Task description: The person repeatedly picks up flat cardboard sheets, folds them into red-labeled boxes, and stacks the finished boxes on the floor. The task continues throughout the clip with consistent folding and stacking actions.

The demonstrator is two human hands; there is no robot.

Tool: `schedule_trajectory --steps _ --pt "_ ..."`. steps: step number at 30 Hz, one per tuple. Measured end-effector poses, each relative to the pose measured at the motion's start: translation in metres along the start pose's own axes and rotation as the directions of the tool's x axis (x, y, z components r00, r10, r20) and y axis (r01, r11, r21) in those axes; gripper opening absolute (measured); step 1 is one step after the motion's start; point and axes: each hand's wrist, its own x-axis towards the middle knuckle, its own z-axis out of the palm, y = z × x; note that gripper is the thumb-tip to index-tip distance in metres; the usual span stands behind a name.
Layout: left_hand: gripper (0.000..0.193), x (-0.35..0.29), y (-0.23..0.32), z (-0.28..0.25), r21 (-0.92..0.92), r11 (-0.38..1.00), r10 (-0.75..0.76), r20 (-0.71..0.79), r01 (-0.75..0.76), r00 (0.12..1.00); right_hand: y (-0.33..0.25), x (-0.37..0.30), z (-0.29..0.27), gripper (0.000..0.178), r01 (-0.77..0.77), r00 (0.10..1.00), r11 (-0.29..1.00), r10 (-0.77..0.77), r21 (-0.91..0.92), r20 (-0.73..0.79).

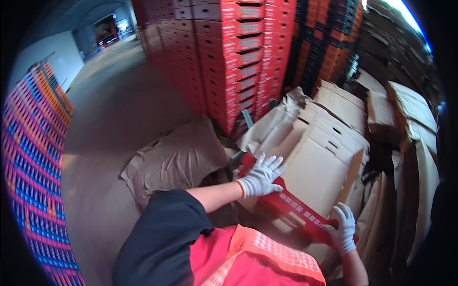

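In front of me lies a cardboard carton (318, 164), plain brown inside, with a red printed front panel (298, 209). My left hand (262, 176), in a white knit glove with an orange cuff, rests on the left end of the red panel, its fingers spread over the edge. At the panel's right end is my right hand (343, 229), gloved the same way. Its fingers stretch up along the carton's corner, and its thumb points left against the red face. Neither hand wraps round the carton. The carton's underside is hidden.
Red cartons (229, 57) form a tall stack ahead. Orange and dark crates (329, 43) stand behind it. Bundled flat cardboard (415, 109) piles up on the right. Brown wrapping paper (179, 157) lies on the floor at left, and colourful stacked crates (36, 190) line the far left.
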Motion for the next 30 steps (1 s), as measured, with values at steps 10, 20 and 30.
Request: schedule_trajectory --steps 10,20,30 --pt "0.084 0.022 0.035 0.093 -0.845 -0.516 -0.369 0.369 0.141 0.853 0.159 -0.031 0.095 0.049 -0.385 0.64 -0.387 0.542 0.838 0.545" --pt "0.037 0.022 0.183 0.124 -0.412 -0.763 0.378 0.341 0.498 0.861 -0.065 0.068 -0.165 0.038 0.159 0.972 0.963 -0.114 0.218 -0.203" --pt "0.066 -0.026 0.146 -0.034 0.182 0.741 0.413 -0.883 -0.646 0.225 -0.072 0.173 -0.093 0.031 -0.021 0.975 0.99 0.05 0.136 -0.217"
